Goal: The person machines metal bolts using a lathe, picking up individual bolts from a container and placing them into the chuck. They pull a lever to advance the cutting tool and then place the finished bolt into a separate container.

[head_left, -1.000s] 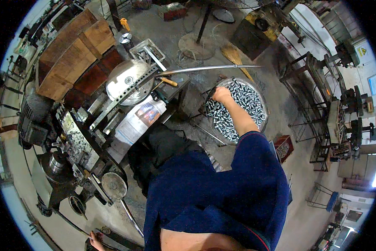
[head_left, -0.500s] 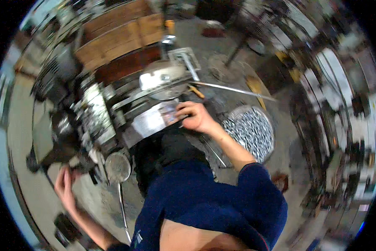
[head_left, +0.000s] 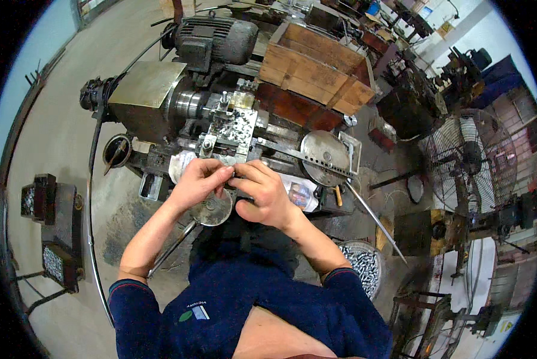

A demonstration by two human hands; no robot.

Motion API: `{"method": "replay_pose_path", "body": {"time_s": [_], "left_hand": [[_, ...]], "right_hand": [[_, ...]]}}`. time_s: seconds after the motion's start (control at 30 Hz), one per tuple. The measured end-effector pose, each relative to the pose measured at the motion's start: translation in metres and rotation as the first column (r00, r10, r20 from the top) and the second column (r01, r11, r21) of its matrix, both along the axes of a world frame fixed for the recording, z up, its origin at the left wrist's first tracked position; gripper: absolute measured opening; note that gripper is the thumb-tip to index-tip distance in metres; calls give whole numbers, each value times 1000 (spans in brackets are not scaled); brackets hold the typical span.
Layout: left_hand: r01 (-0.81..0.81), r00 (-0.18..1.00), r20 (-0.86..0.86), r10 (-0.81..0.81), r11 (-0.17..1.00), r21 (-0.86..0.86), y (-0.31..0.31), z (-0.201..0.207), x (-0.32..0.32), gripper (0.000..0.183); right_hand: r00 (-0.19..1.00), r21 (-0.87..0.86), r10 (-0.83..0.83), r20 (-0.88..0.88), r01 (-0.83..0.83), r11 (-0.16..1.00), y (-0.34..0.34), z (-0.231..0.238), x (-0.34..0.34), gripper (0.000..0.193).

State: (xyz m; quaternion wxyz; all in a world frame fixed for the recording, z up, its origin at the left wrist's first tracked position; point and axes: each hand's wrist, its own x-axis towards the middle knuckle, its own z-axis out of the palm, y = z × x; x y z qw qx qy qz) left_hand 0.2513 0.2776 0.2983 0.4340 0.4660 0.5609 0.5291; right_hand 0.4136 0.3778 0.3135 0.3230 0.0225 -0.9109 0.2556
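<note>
My left hand [head_left: 198, 184] and my right hand [head_left: 261, 196] meet in front of a small lathe. Thumbs and fingers are pinched together at the tips. Something small and dark seems to sit between them, too covered to name. Just beyond the fingertips is the lathe's cross slide [head_left: 235, 133], strewn with metal chips. The spindle chuck [head_left: 189, 105] lies to its left. Below my left hand is a round metal handwheel or dish [head_left: 213, 210] with a rod. A printed sheet [head_left: 304, 196] lies beside my right hand, partly covered by it.
A round basin [head_left: 381, 272] of small shiny metal parts stands by my right elbow. A long metal lever [head_left: 376, 221] slants rightward from a perforated bar. Behind are an electric motor [head_left: 214, 40] and a wooden crate [head_left: 316, 69]. A large fan [head_left: 470, 152] stands right; a parts bin [head_left: 59, 263], left.
The view has swung left toward the lathe. My left hand has come in from the far left to join my right, which has left the printed sheet.
</note>
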Motion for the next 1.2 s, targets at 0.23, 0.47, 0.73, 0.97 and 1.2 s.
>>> {"method": "replay_pose_path", "body": {"time_s": [0.23,0.47,0.73,0.97,1.2], "left_hand": [[-150,985,-83,150,989,2,-8,11,-26,34],[-172,971,-165,171,985,11,-19,19,-63,37],[-317,903,-288,319,947,53,-64,12,-103,29],[-723,560,-477,678,681,119,-182,-17,-185,25],[-805,295,-843,449,592,34,-283,-67,-189,29]], "right_hand": [[988,25,95,125,-98,995,4,18,-38,35],[954,-39,255,158,-252,967,21,21,-90,25],[949,278,45,313,-137,951,43,20,-137,26],[751,657,-448,485,25,754,82,-10,-197,22],[821,614,-412,395,98,784,89,-35,-196,22]]}}
